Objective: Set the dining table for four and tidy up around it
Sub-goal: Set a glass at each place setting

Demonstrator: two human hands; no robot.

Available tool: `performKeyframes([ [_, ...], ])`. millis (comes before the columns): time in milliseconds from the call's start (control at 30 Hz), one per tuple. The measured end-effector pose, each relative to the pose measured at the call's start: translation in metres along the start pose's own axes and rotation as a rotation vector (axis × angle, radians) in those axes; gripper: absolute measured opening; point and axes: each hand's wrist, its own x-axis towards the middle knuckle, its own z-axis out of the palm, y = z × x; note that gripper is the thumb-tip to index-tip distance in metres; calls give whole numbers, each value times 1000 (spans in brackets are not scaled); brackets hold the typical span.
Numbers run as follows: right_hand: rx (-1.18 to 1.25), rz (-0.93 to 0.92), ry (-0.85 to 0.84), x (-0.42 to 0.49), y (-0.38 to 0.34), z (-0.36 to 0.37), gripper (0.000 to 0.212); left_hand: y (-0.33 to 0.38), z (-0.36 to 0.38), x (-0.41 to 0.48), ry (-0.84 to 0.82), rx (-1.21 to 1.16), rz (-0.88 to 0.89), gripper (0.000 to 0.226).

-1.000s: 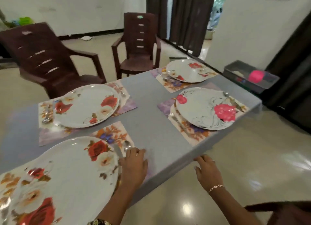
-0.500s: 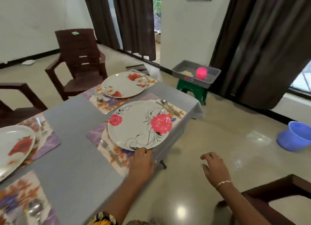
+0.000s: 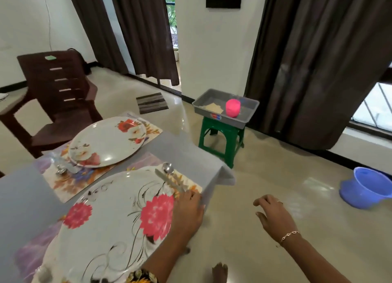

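Head view, high and close over the counter's [image 3: 25, 200] corner
It faces forward and down, past the counter's near edge to the floor [image 3: 275, 176].

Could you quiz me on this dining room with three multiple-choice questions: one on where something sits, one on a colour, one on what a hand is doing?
1. Where is the pink cup?
A. on the table
B. in the grey tray on the green stool
C. on the floor

2. What colour is the tub on the floor?
A. blue
B. red
C. yellow

3. What is the right hand doing?
A. gripping a spoon
B. lifting a plate
C. hanging open, empty

Answers: 1 B, the cup stands inside the tray atop the stool. 2 A, the tub is plainly blue. 3 C, its fingers are spread over the floor, holding nothing.
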Motion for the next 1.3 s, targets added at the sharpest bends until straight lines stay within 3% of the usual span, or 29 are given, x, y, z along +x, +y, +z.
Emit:
performKeyframes([
  [433,43,36,-142,216,95,-25,27,27,45,247,7,-92,-33,19],
  [1000,90,26,-197,543,260,-50,27,70,153,559,-64,-161,-307,26],
  [1300,97,96,-292,697,281,-18,30,15,173,699,-162,-107,-327,30],
])
